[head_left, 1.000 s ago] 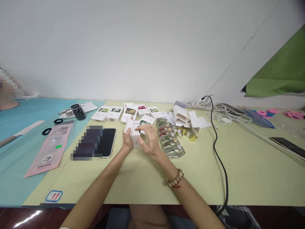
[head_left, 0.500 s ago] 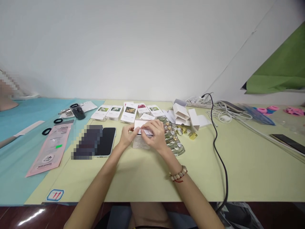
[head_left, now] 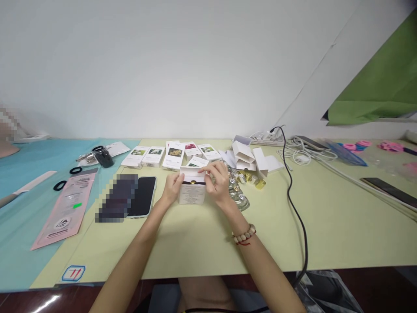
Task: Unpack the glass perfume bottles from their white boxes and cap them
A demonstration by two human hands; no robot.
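A small white box (head_left: pixel 192 193) stands upright on the pale green table (head_left: pixel 342 230) in front of me, its top flap lifted. A gold cap shows inside the dark opening. My left hand (head_left: pixel 172 189) grips the box's left side, fingers closed round it. My right hand (head_left: pixel 217 181) pinches the top flap at the right. Just right of the box lies a row of small glass bottles (head_left: pixel 239 195) in clear wrap. Several printed white boxes (head_left: pixel 174 155) lie flat behind it.
A phone (head_left: pixel 142 195) lies left of the box. Further left lie a pink packet (head_left: pixel 67 208), black rings and a dark jar (head_left: pixel 104 155) on a blue cloth. Folded white cartons (head_left: pixel 249 157) and gold caps sit at the right; a black cable (head_left: pixel 295 208) runs to the front edge.
The box was lying in my hands a second ago; it now stands upright with its top flap held up. My view has shifted slightly to the right.
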